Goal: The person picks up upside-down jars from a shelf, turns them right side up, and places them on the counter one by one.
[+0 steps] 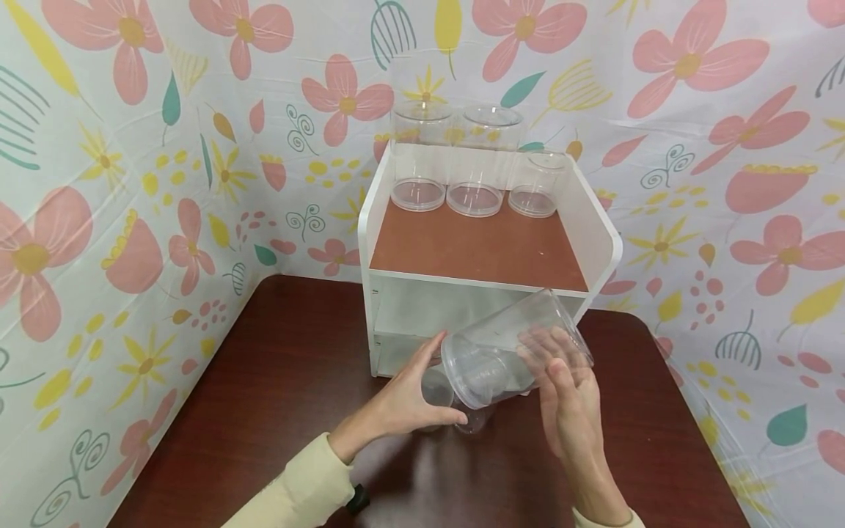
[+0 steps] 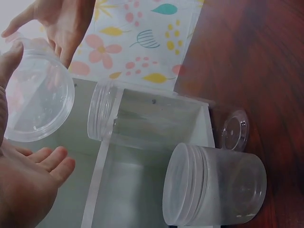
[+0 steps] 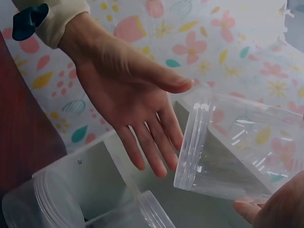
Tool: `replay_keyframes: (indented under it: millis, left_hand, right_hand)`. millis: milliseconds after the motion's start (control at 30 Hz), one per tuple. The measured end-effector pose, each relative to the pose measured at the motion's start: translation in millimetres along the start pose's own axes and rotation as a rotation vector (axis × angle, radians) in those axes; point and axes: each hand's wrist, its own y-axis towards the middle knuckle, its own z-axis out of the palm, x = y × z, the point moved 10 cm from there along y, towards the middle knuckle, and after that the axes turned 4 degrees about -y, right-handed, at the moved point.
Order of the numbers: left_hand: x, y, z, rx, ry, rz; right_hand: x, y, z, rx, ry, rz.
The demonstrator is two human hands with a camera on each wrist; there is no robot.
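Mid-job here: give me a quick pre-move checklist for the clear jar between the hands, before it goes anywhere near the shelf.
1. Jar supported: the big clear jar is tilted, off the table, right hand against its side: ok.
2. Left hand grip: fingers straight, thumb touching the rim: not ok as a firm hold.
3. Lid on jar: cannot tell.
4. Top shelf space: three jars at the back, front bare: ok.
5. Lower compartment: jars lie inside in the left wrist view: not ok.
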Motion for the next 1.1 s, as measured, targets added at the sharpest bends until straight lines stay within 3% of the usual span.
replay_keyframes:
  millis: [367, 533, 867, 1100]
  left_hand:
    - [4.3, 2.1, 3.6, -0.028, -0.054, -0.06]
    - [6.5, 3.3, 2.7, -0.051, -0.073, -0.058]
    - [3.9, 2.4, -6.4, -0.093, -0.164, 0.018]
    - [-2.6, 1.4, -11.5, -0.099, -0.24, 0.086]
  right_hand:
    - [-9, -5, 7, -0.028, -0.015, 0.025]
    - [-11, -6, 10, -0.04, -0.026, 0.056]
    - [-9, -6, 7, -0.037, -0.253, 0.117]
    - [-5, -5, 5, -0.01, -0.304, 0.107]
